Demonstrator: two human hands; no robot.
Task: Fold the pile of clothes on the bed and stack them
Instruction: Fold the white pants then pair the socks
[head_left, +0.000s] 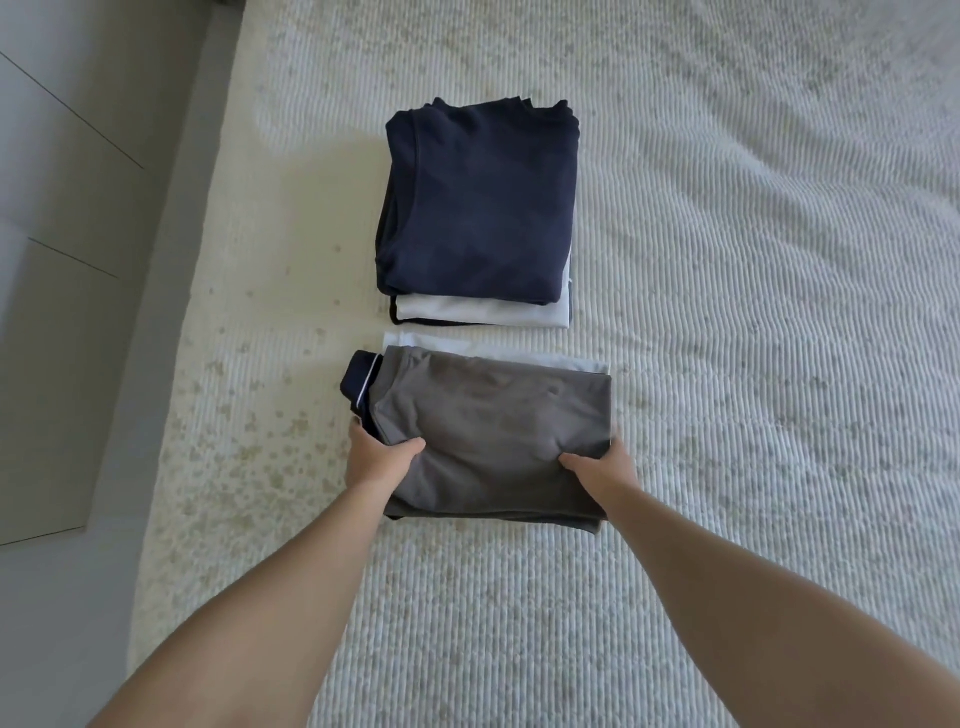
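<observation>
A white ribbed bedspread (727, 312) fills the frame; grey floor (62, 260) shows at left. Left hand (376, 457) and right hand (605, 465) grip the folded grey garment (488, 415) at centre. No writing is legible.

Two hands hold a folded grey garment (488, 431) on a white bed (727, 260), the left hand (376, 452) gripping its left side and the right hand (605, 465) gripping its right side, with each thumb on top of the cloth. Under the grey one a dark blue garment with a thin white stripe (358, 382) sticks out on the left, and a white garment (410, 340) peeks out at the far edge. Just past this pile sits another pile, with a folded navy blue top (478, 202) lying on a folded white top (478, 312).
</observation>
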